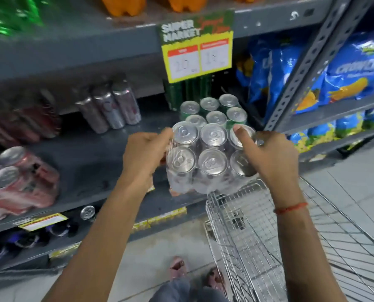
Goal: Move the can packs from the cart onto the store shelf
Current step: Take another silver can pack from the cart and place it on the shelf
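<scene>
Can pack (207,158) clamped between left hand (145,158) and right hand (268,156), above shelf (90,168) edge; cart (253,236) apparently empty, green pack (214,112) already shelved.

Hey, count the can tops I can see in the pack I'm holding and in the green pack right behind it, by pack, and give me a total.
Held shrink-wrapped pack, gripped by the left hand and right hand: 6
Green pack on the shelf: 6
Total: 12 can tops

Price tag (198,59) figures blurred; red can packs (18,184) cut off left.
</scene>
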`<act>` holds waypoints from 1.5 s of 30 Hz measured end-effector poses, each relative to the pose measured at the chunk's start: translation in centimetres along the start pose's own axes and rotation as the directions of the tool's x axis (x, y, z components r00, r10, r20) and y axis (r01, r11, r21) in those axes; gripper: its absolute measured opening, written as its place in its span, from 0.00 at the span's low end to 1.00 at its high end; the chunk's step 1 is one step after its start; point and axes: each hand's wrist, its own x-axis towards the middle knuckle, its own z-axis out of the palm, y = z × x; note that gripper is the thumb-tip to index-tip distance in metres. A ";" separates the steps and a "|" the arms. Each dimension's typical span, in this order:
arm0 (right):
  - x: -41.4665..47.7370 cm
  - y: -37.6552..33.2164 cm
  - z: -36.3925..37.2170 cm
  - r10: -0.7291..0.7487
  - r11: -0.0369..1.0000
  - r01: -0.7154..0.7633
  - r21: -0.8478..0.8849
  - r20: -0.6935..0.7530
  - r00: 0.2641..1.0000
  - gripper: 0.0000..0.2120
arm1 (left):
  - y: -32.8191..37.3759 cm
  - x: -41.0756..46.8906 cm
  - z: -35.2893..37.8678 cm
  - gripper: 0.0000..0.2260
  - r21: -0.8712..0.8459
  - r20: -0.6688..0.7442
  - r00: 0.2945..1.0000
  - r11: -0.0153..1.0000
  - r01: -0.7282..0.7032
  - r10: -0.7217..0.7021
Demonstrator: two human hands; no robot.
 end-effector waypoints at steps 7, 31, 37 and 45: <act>0.8 -6.3 6.3 -0.140 0.990 0.138 0.022 0.175 0.975 0.27 | -1.1 2.0 -7.3 0.08 -0.086 -0.122 0.992 0.996 0.026 -0.037; 4.5 -14.1 17.6 -0.151 0.988 0.147 0.042 0.385 0.910 0.26 | -4.0 9.0 -14.6 0.06 -0.201 -0.200 0.966 0.972 0.126 -0.166; 5.2 -14.1 17.7 -0.148 0.988 0.149 0.028 0.405 0.902 0.25 | -4.4 9.5 -14.0 0.06 -0.204 -0.187 0.963 0.967 0.153 -0.192; 5.4 -13.8 17.8 -0.164 0.986 0.157 0.051 0.405 0.899 0.25 | -4.7 10.3 -14.0 0.08 -0.215 -0.185 0.967 0.968 0.132 -0.173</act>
